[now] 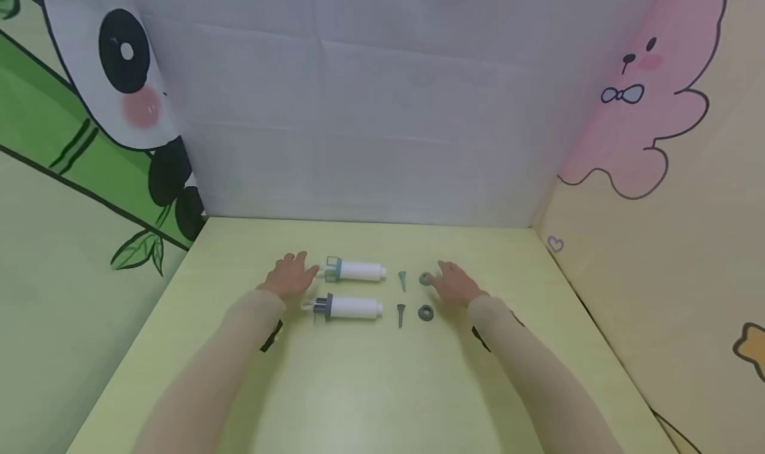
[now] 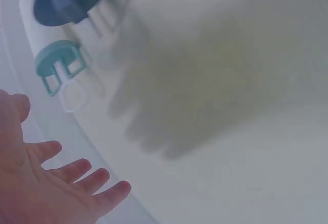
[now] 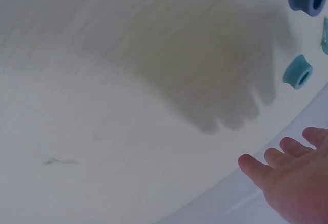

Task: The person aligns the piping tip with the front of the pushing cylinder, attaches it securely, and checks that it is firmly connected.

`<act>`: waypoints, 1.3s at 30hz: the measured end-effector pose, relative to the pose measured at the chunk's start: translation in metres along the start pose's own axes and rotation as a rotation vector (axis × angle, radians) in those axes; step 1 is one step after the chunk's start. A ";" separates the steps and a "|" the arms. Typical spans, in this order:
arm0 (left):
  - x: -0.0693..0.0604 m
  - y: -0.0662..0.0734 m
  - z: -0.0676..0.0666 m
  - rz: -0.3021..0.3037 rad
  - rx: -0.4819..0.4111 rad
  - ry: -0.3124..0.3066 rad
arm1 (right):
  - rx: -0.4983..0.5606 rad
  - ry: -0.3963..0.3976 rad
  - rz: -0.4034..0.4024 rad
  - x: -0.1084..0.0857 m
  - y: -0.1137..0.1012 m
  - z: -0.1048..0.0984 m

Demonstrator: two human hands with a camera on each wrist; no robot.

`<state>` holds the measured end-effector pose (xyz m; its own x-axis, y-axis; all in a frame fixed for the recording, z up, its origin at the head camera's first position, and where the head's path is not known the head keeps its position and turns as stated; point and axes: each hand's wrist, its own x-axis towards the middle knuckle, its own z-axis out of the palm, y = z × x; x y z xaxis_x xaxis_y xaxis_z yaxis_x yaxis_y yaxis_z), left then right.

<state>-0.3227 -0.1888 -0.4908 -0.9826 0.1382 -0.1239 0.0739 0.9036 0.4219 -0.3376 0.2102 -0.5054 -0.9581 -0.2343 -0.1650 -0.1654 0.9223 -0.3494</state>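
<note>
My left hand (image 1: pixel 291 276) is spread beside the handle end of a white syringe with a teal collar (image 1: pixel 361 271), and holds nothing. In the left wrist view its fingers stand apart from the teal collar (image 2: pixel 57 60) and the white ring handle (image 2: pixel 74 96). Nearer to me lies a matching syringe with a dark grey collar (image 1: pixel 354 307). My right hand (image 1: pixel 457 285) is by a small teal ring-shaped cap (image 1: pixel 425 279); the right wrist view shows a gap between its fingers and that cap (image 3: pixel 298 72). A dark grey cap (image 1: pixel 425 313) lies closer to me.
Between syringes and caps lie a slim teal tapered piece (image 1: pixel 402 281) and a dark grey one (image 1: pixel 401 315). A white sheet (image 1: pixel 370 109) hangs behind the pale table (image 1: pixel 358 394). Walls with painted cartoons flank both sides.
</note>
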 end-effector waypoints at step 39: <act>0.022 0.077 -0.073 0.066 0.218 0.176 | -0.177 0.141 -0.083 0.018 -0.072 -0.104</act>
<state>-0.3514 -0.1459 -0.3954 -0.9875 0.1444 0.0638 0.1550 0.9635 0.2184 -0.3672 0.1716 -0.3872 -0.9607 -0.2776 -0.0078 -0.2713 0.9440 -0.1876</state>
